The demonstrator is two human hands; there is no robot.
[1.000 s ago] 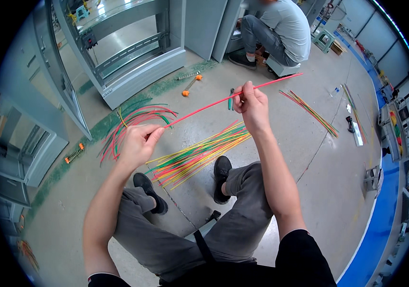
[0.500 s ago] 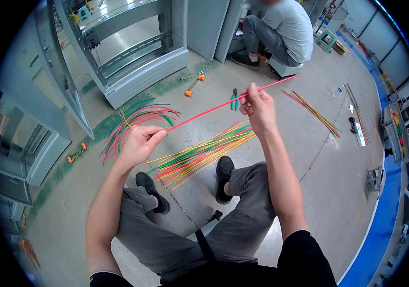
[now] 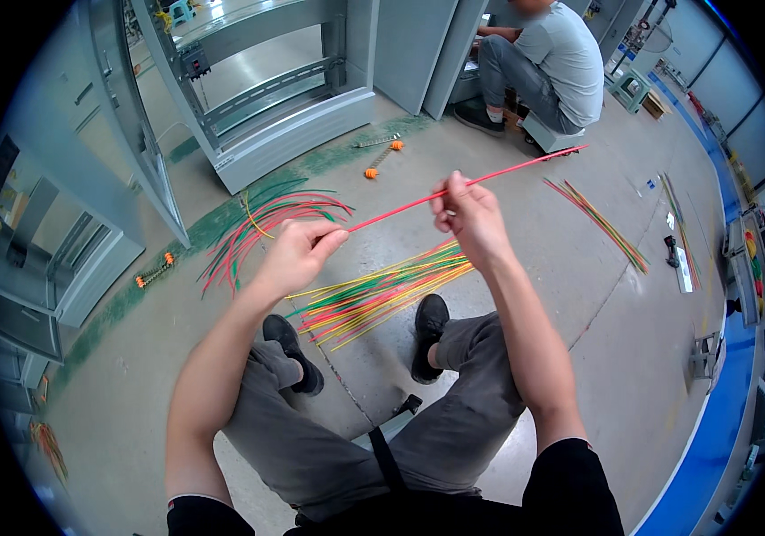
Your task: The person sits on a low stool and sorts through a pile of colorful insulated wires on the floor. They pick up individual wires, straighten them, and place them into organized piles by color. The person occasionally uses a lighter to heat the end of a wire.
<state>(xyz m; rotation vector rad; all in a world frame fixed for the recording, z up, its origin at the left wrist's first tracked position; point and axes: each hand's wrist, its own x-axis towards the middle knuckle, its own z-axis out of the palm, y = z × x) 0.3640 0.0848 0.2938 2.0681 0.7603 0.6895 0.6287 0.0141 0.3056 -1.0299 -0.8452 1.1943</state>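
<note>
A thin red wire stretches between my hands and runs on beyond the right one, its far end up and to the right. My left hand pinches it near its left end. Thumb and fingers of my right hand close around it farther along. Below, between my hands and my shoes, a loose pile of red, green and yellow wires lies on the floor. Beyond my left hand is a curved bundle of red and green wires, with a yellow strand across it.
Grey metal cabinets with open doors stand ahead and left. A co-worker sits low by one. Orange-ended springs lie on the floor. A straight wire bundle and a black-and-white device lie to the right.
My hands have come closer together along the red wire. The left has moved right and slightly up; the right has shifted left and down. The view has shifted slightly.
</note>
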